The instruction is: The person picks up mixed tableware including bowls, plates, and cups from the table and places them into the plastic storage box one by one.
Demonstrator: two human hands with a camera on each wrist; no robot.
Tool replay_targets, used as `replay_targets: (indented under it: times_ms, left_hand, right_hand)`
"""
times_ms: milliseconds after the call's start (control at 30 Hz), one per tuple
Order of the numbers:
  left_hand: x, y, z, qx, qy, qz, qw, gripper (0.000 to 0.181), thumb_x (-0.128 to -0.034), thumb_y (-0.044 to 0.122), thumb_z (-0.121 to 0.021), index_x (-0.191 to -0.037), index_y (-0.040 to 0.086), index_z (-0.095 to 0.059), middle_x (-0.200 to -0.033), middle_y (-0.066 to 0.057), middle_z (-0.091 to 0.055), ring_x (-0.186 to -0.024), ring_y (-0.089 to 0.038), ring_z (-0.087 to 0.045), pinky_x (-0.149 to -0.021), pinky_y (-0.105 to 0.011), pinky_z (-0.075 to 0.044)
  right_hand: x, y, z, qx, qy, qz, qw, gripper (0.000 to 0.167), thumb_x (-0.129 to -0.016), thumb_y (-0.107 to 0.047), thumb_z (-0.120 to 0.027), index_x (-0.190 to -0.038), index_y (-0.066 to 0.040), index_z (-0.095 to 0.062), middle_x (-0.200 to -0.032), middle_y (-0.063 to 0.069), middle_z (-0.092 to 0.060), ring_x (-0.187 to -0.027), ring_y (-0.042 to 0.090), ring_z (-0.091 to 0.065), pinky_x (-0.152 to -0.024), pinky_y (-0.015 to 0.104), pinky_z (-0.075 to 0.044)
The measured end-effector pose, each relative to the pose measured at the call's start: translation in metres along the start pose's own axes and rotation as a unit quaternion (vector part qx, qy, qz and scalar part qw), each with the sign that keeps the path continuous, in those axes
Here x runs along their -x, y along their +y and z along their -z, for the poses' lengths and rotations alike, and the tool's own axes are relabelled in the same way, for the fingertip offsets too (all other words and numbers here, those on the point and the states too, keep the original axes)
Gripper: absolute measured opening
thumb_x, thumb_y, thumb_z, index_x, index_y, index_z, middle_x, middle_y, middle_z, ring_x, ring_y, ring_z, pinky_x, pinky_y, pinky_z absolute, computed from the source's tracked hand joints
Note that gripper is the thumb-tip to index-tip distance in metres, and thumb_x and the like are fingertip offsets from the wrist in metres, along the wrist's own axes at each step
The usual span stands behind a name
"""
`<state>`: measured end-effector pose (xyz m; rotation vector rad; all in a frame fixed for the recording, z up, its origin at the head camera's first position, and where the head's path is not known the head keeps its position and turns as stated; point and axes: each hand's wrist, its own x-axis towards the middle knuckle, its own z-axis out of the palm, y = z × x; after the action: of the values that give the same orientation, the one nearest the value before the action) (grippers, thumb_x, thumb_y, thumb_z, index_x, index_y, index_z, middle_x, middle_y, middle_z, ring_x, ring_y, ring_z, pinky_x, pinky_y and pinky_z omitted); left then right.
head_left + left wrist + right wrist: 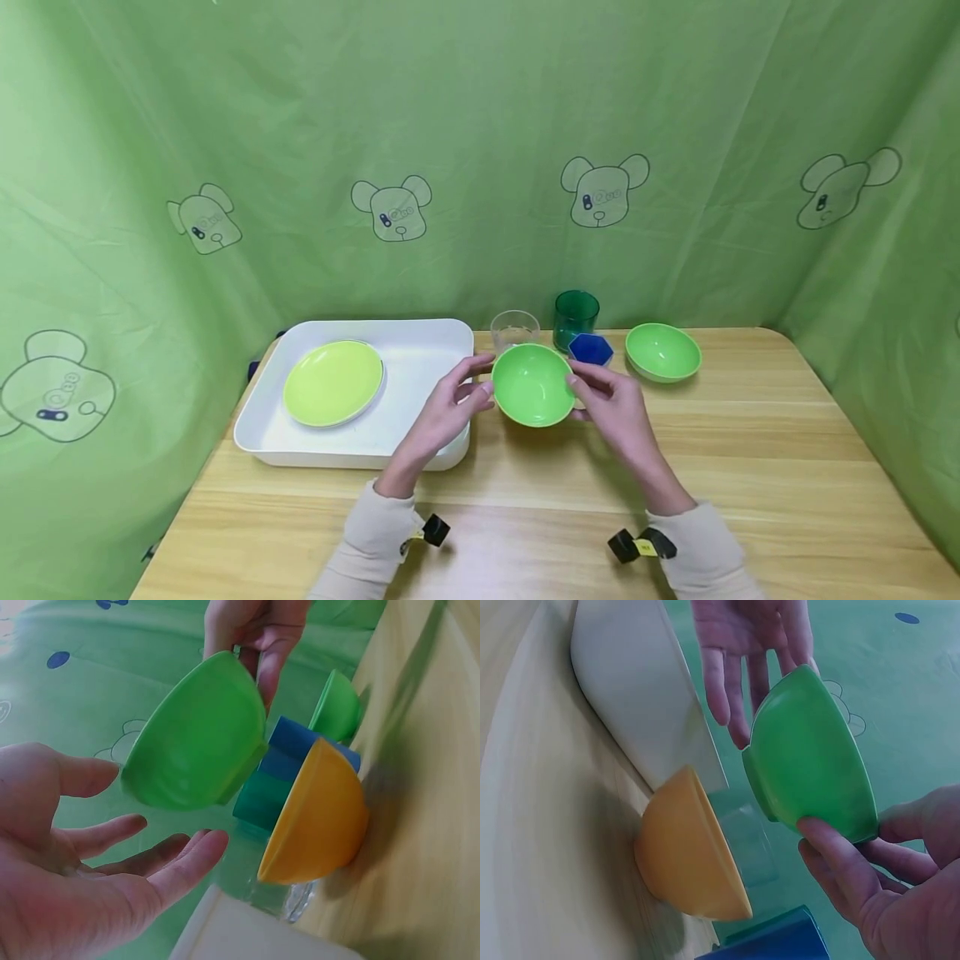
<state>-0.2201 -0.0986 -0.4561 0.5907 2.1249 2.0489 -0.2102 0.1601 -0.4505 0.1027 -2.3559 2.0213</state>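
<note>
A light green bowl [533, 386] is held up above the table. My right hand [613, 402] pinches its right side, thumb at the rim and fingers [840, 859] under the outer wall. On the other side my left hand [448, 408] is spread beside the bowl, its fingers [187, 862] straight and not gripping. The left thumb is close to the rim; whether it touches, I cannot tell. Beneath the raised bowl an orange bowl [322, 817] sits on the table in both wrist views. From the head view the green bowl hides it.
A white tray [427, 446] stands at left, holding a yellow-green plate [333, 383]. Behind the bowls are a clear cup [515, 325], a dark green cup [576, 317] and a blue hexagonal cup [590, 348]. Another green bowl [663, 352] lies at back right, before the green curtain [480, 250].
</note>
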Motion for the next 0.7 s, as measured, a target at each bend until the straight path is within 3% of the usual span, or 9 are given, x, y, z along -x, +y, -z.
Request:
replay_targets:
  times_ms: [167,700]
  left_hand:
    - [0.0001,-0.0019,-0.0041,0.021,0.001,0.007,0.9998,0.053,-0.1053,0.011,-0.056,-0.154,-0.001,-0.038,-0.151,-0.026,-0.044,-0.128,-0.041,-0.056,-0.097,-0.039,-0.058]
    - [0.0005,-0.0036,-0.0103,0.083,0.016,0.039,0.9957,0.051,-0.1059,0.012,-0.054,-0.155,0.007,-0.041,-0.144,-0.025,-0.046,-0.122,-0.037,-0.06,-0.094,-0.042,-0.06]
  right_hand:
    - [0.0012,0.0011,-0.0029,0.0,-0.002,-0.002,1.0,0.039,-0.103,-0.012,-0.064,-0.138,0.003,-0.061,-0.143,0.023,-0.056,-0.097,0.01,-0.071,-0.081,0.04,-0.063]
    - [0.005,-0.001,-0.0105,-0.028,0.001,0.002,0.9996,0.038,-0.102,-0.01,-0.064,-0.137,0.007,-0.06,-0.138,0.027,-0.058,-0.093,0.008,-0.071,-0.075,0.03,-0.064]
